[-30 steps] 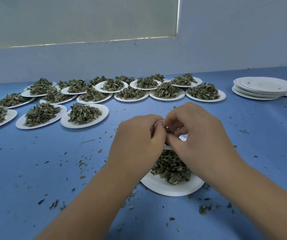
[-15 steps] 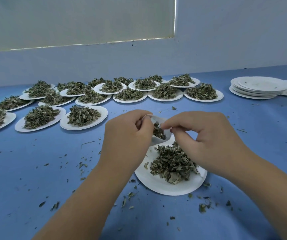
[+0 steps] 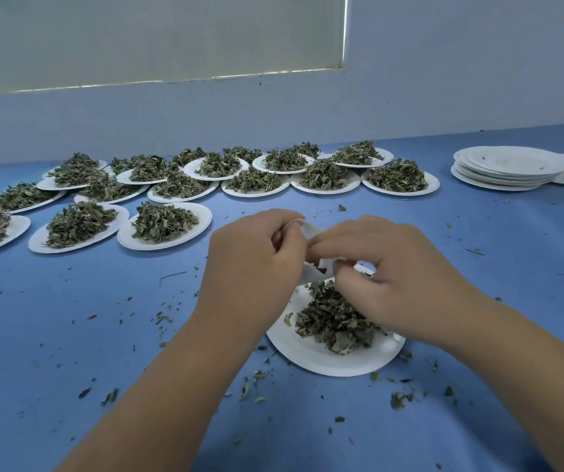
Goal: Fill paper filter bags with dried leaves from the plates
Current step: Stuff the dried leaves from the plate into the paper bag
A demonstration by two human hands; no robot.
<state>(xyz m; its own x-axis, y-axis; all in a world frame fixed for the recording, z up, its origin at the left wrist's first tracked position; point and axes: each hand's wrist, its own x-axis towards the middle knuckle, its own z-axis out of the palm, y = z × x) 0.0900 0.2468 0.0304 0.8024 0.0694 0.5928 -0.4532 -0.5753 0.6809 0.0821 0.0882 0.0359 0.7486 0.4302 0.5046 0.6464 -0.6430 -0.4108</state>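
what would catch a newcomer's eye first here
Two hands meet at the centre, the left hand and right hand pinching a small white paper filter bag above a plate heaped with dried leaves. Behind them to the left, many plates of leaves crowd the blue table, and a stack of empty plates sits at far right.

Bare forearms (image 3: 171, 386), hands (image 3: 256, 264) (short nails (image 3: 295, 224))

A small herb-packing workroom: a blue counter (image 3: 69, 335) against a plain wall, rows of leaf-heaped paper plates (image 3: 399, 190) along it, spent plates (image 3: 498, 172) stacked beside them
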